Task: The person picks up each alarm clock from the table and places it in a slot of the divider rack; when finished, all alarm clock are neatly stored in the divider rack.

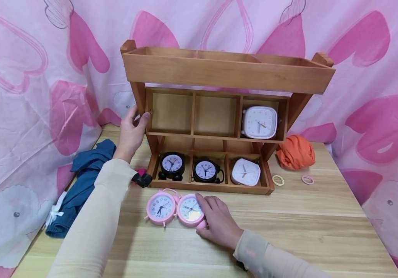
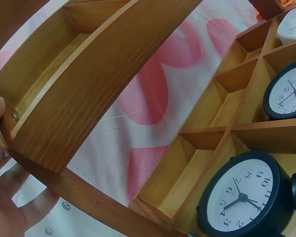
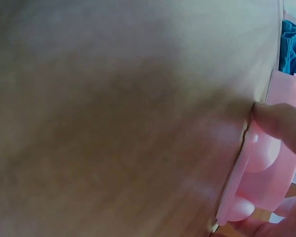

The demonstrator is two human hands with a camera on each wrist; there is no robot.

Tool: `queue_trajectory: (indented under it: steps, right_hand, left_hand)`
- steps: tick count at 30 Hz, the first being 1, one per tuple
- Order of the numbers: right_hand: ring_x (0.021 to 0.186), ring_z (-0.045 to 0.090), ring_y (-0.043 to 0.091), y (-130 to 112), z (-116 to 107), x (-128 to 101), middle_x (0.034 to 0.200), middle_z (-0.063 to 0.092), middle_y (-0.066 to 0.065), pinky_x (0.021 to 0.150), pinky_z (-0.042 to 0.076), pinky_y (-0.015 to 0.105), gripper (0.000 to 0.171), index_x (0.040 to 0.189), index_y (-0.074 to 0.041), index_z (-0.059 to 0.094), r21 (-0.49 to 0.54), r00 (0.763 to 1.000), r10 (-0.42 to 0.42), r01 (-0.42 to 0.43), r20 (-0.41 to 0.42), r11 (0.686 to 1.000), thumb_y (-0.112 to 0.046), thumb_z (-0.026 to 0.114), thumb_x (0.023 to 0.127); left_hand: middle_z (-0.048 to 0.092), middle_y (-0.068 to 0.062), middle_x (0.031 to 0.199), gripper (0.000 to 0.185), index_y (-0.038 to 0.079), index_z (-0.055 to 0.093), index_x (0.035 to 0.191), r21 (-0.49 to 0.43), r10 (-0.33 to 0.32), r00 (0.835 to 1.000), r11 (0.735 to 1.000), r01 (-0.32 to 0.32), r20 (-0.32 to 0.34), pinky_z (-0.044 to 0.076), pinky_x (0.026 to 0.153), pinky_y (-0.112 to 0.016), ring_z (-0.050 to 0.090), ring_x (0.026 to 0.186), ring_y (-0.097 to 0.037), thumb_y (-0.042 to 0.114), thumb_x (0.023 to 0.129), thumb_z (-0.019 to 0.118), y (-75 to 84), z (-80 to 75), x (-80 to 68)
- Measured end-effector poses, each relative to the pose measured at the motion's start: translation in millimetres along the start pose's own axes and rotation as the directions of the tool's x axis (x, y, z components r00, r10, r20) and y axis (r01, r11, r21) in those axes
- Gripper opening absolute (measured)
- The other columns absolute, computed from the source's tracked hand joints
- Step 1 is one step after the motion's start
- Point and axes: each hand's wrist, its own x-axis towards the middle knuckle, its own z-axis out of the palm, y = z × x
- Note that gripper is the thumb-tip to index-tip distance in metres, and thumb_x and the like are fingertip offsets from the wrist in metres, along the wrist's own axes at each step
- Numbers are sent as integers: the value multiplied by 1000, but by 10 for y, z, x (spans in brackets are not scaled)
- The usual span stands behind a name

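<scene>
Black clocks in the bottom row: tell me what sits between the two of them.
Only a thin wooden divider separates the left black clock from the right black clock; each stands in its own compartment. The head view shows this.

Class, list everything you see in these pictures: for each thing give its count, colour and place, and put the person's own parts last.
wooden shelf: 1, brown, back of the table
table: 1, light wood
pink clocks: 2, on the table in front of the shelf
black clocks: 2, bottom row, left and middle compartments
white clocks: 2, right compartments, middle and bottom rows
blue cloth: 1, table's left edge
orange cloth: 1, right of the shelf
hair ties: 2, one yellow, one pink, near the orange cloth
left hand: holds the shelf's left side
right hand: holds the right pink clock
</scene>
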Motion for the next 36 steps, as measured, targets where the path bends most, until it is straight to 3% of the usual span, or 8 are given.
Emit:
queue_trajectory:
  steps: [8, 15, 19, 27, 32, 36]
  right_hand:
    - [128, 51, 24, 10, -100, -15, 146, 47, 6, 111, 41, 46, 99, 157, -24, 23, 113, 999, 27, -32, 37, 993, -35, 77, 75]
    - [123, 53, 16, 16, -209, -84, 149, 45, 2, 106, 47, 41, 101, 158, -24, 22, 122, 1000, 6, -9, 24, 993, -36, 79, 75]
    - [123, 54, 16, 17, -327, -117, 147, 46, 2, 106, 48, 39, 104, 157, -22, 26, 90, 997, -26, 32, -67, 995, -37, 82, 71]
    - [126, 56, 26, -6, -639, -120, 148, 46, 9, 103, 50, 41, 102, 156, -21, 30, 23, 969, -94, 102, -226, 995, -35, 86, 72]
    - [123, 58, 25, -31, -867, -74, 145, 48, 10, 99, 53, 41, 103, 155, -16, 31, -22, 928, -167, 170, -334, 985, -34, 87, 70]
    - [127, 54, 26, -45, -1076, -12, 147, 46, 10, 100, 52, 45, 105, 156, -17, 28, 1, 897, -179, 196, -404, 981, -29, 87, 70]
  left_hand:
    - [35, 6, 158, 63, 39, 31, 152, 3, 2, 1000, 1000, -2, 5, 40, 112, -43, 38, 145, -24, 58, 96, 51, -3, 1, -3]
    - [35, 7, 158, 63, 40, 31, 152, 3, 6, 1000, 1000, -6, 4, 40, 112, -44, 38, 145, -25, 58, 95, 51, -6, 1, 5]
    - [35, 6, 158, 63, 40, 31, 152, 8, 3, 1000, 1000, -3, 2, 40, 112, -44, 38, 145, -25, 59, 95, 50, -7, -1, 5]
    - [35, 4, 158, 63, 38, 31, 153, 6, 5, 1000, 1000, -5, -1, 40, 112, -45, 38, 145, -25, 57, 96, 51, -1, -6, 2]
    - [36, 0, 158, 61, 35, 31, 153, 6, 9, 1000, 1000, -9, 0, 40, 112, -49, 38, 144, -28, 53, 98, 51, 7, -6, 8]
    - [34, 2, 159, 62, 37, 30, 153, 9, -6, 1000, 1000, 6, 4, 40, 112, -49, 38, 145, -28, 55, 97, 50, 10, -5, 17]
